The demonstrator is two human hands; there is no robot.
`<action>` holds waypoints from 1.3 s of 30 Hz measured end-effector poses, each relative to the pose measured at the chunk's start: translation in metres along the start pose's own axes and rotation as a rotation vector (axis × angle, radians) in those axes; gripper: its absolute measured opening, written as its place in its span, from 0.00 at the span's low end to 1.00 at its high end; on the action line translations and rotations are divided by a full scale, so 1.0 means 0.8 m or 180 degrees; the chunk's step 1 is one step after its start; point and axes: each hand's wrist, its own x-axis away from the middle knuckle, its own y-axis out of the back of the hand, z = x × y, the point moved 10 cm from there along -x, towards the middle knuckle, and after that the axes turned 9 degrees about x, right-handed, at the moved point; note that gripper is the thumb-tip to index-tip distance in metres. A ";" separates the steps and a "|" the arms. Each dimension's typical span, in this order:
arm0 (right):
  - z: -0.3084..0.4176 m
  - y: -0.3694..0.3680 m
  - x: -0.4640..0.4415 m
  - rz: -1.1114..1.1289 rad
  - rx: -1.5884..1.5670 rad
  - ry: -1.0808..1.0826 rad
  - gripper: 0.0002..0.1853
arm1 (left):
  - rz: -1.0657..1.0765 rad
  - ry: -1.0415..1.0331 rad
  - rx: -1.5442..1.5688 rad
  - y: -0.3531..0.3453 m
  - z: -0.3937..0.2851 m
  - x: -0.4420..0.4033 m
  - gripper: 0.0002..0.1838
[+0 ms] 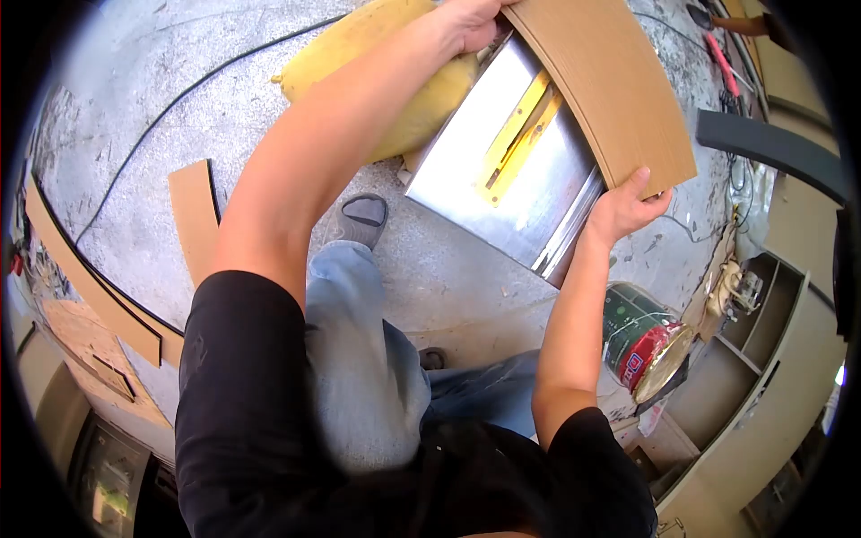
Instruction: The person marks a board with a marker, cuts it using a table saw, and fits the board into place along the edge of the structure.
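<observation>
A wood-grain board is held tilted over the right part of a silver table saw top. My right hand grips its near end, thumb on the top face and fingers curled beneath. At the far left corner of the board, my left hand is closed on its edge; its fingertips are partly cut off by the top of the view. A yellow slotted insert lies in the metal top, left of the board. Whether a blade stands in the slot is hard to make out.
A yellow sack lies against the saw's left side. A green and red bucket stands near my right forearm. Cut board strips lie at left, a black cable crosses the floor, and a shelved cabinet is at right.
</observation>
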 end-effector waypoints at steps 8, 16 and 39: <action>0.021 0.009 0.018 -0.0186 0.0622 0.0035 0.33 | 0.0155 -0.0145 0.0265 0.000 -0.003 -0.002 0.21; 0.014 0.010 0.023 -0.0212 0.0191 0.0116 0.33 | 0.0109 -0.0203 0.0149 0.004 -0.005 -0.001 0.22; 0.009 0.020 0.036 -0.0357 0.0454 -0.0091 0.37 | 0.0083 0.0021 0.0287 0.006 0.016 -0.036 0.24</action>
